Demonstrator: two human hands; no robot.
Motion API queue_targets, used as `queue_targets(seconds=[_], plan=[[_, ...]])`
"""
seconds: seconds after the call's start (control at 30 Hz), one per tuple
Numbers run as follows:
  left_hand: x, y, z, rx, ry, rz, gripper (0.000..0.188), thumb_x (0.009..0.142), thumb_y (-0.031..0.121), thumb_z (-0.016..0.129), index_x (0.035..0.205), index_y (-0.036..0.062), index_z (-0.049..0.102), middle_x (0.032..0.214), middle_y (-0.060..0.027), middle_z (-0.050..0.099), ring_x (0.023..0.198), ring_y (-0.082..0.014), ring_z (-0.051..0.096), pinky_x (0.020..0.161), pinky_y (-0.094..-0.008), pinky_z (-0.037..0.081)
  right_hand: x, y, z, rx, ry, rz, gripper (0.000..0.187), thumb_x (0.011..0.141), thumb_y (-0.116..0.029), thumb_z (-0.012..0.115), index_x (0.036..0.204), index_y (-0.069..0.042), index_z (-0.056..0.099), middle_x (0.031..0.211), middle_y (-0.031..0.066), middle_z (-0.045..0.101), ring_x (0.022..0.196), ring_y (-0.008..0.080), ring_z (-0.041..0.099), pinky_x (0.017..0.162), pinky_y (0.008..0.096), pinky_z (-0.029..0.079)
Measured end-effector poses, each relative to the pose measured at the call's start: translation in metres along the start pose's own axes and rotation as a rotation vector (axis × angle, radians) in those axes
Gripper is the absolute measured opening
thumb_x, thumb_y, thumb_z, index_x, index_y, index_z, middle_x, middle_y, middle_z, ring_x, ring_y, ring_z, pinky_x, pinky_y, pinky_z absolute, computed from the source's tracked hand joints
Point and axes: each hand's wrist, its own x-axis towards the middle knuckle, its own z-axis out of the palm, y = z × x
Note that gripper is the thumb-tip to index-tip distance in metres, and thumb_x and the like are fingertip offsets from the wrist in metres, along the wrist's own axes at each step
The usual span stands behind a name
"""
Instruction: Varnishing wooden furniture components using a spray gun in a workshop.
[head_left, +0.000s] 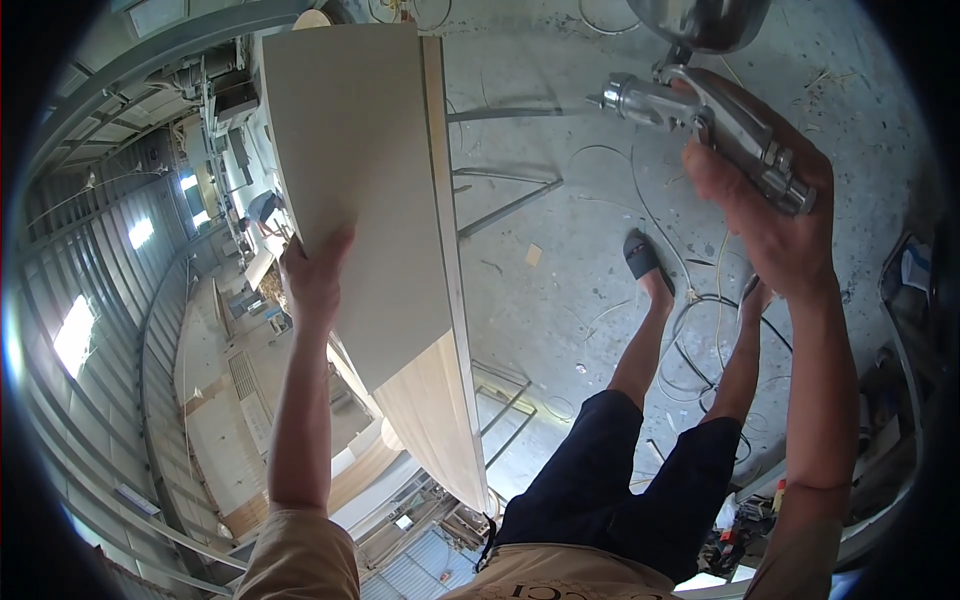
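In my right hand (765, 205) is a silver spray gun (690, 110), my fingers wrapped round its handle. Its nozzle points left toward the board, and a rounded metal cup (705, 20) sits at the gun's far end, cut off by the picture's upper edge. My left hand (322, 275) grips the left edge of a long greige board (370, 170), thumb on the top face and the other fingers hidden beneath. Under the board's near end shows a pale wooden panel (430, 395), lying along a narrow metal-edged support (462, 340).
Metal frame legs (510, 208) stick out right of the board. Hoses (690, 320) lie coiled on the paint-spotted concrete floor (560, 300) around my feet. Far left, another person (263, 208) bends over among boards. Tools and clutter (735, 535) sit at the lower right.
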Motion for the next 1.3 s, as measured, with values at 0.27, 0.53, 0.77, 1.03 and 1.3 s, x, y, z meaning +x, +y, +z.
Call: queue_targets(seconds=[0.27, 0.53, 0.77, 1.03, 1.3], plan=[[0.001, -0.005, 0.001, -0.017, 0.006, 0.052, 0.05, 0.083, 0.038, 0.084, 0.106, -0.0043, 0.07, 0.092, -0.0101, 0.073, 0.081, -0.0176, 0.067, 0.075, -0.0334, 0.053, 0.006, 0.003, -0.003, -0.045, 0.064, -0.059, 0.044, 0.095, -0.036, 0.073, 0.133, -0.014, 0.067, 0.073, -0.0019, 0.066, 0.058, 0.0039, 0.058, 0.047, 0.0211, 0.041], [0.001, -0.004, 0.001, -0.046, -0.004, -0.021, 0.046, 0.084, 0.033, 0.083, 0.108, -0.0044, 0.07, 0.095, -0.0094, 0.074, 0.083, -0.0171, 0.068, 0.078, -0.0326, 0.053, -0.016, -0.012, -0.013, 0.048, -0.141, 0.079, 0.049, 0.093, -0.021, 0.075, 0.138, -0.007, 0.062, 0.104, 0.0036, 0.074, 0.076, 0.0047, 0.061, 0.066, 0.0225, 0.049], [0.001, -0.001, 0.001, -0.022, 0.002, 0.0, 0.046, 0.084, 0.032, 0.082, 0.109, -0.0051, 0.07, 0.098, -0.0103, 0.074, 0.085, -0.017, 0.068, 0.079, -0.0322, 0.053, -0.013, 0.0, -0.011, 0.04, -0.045, 0.034, 0.048, 0.095, -0.028, 0.074, 0.137, -0.009, 0.063, 0.078, -0.0016, 0.067, 0.063, 0.0033, 0.058, 0.052, 0.0203, 0.043], [0.002, -0.003, 0.004, -0.088, -0.002, 0.004, 0.045, 0.084, 0.031, 0.082, 0.109, -0.0039, 0.07, 0.098, -0.0095, 0.074, 0.086, -0.017, 0.068, 0.08, -0.0321, 0.053, 0.004, 0.004, -0.013, -0.067, 0.054, -0.02, 0.04, 0.097, -0.033, 0.071, 0.133, -0.016, 0.067, 0.073, -0.0026, 0.065, 0.055, 0.0015, 0.053, 0.045, 0.0189, 0.037], [0.001, -0.001, 0.001, -0.065, -0.004, 0.012, 0.048, 0.084, 0.031, 0.083, 0.113, -0.0039, 0.069, 0.101, -0.0101, 0.073, 0.088, -0.0173, 0.068, 0.08, -0.0319, 0.053, -0.02, -0.008, -0.003, 0.136, -0.142, 0.093, 0.045, 0.092, -0.019, 0.076, 0.134, -0.006, 0.065, 0.092, 0.002, 0.074, 0.072, 0.0066, 0.066, 0.063, 0.0224, 0.052]])
